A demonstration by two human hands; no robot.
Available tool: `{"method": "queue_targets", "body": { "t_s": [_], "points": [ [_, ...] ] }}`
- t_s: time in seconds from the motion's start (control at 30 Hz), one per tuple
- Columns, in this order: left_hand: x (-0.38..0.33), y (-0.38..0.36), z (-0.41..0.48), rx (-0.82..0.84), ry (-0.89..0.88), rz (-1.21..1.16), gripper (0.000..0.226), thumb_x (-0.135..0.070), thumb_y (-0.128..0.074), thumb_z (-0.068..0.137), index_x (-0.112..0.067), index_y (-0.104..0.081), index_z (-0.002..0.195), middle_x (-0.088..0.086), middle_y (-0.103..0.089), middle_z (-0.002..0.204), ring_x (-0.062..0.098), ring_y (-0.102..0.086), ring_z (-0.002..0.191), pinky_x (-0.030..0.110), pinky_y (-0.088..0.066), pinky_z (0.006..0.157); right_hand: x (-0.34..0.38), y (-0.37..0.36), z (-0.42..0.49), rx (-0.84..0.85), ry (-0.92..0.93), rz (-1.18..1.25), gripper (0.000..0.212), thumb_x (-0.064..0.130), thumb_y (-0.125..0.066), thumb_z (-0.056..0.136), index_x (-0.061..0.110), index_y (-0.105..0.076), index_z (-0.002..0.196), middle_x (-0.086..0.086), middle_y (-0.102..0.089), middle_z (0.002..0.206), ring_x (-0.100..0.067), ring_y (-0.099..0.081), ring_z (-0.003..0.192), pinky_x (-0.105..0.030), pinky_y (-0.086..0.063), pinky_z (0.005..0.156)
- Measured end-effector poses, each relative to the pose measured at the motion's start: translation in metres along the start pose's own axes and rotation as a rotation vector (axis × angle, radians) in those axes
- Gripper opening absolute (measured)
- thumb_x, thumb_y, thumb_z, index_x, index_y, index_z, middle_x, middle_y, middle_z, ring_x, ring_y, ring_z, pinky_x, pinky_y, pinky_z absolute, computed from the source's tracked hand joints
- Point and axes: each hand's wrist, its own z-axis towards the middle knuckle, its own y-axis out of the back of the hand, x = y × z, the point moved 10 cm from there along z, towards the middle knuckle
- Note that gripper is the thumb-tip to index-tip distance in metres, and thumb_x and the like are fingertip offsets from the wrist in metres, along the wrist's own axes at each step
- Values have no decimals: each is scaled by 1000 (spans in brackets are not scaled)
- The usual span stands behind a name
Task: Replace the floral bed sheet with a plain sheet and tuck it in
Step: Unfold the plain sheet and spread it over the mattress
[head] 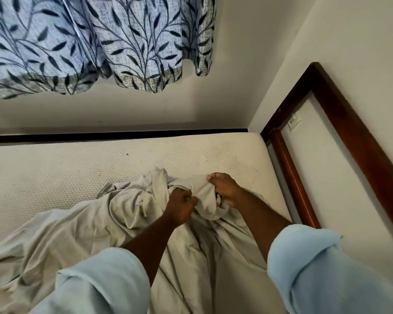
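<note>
My left hand (183, 206) and right hand (225, 189) clench the crumpled plain beige sheet (82, 230); the bare cream mattress (77, 168) corner lies ahead, right hand nearer.

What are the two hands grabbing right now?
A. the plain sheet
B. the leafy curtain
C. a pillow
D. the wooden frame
A: both the left hand and the right hand are closed on a bunched part of the plain sheet, which lies crumpled on the bare mattress; the curtain hangs untouched on the far wall.
</note>
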Motion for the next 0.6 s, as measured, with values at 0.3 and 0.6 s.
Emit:
{"method": "queue_targets", "body": {
  "t_s": [0.3, 0.6],
  "points": [
    [19, 24, -11, 21, 218, 362, 61, -58, -60, 89, -32, -49, 143, 17, 6, 167, 33, 7, 154, 43, -2, 125, 88, 88, -30, -354, 207, -213, 18, 36, -59, 100, 21, -70, 99, -3, -70, 97, -22, -63, 77, -28, -50, 63],
    [12, -15, 2, 32, 249, 354, 44, -40, -69, 88, -22, -60, 128, 15, -36, 151, 32, -34, 143, 37, -28, 117, 24, 126, -21, -202, -258, -153, 27, 23, -33, 109, 12, -57, 100, -7, -68, 87, -18, -66, 67, -24, -39, 55]
  ]
}}
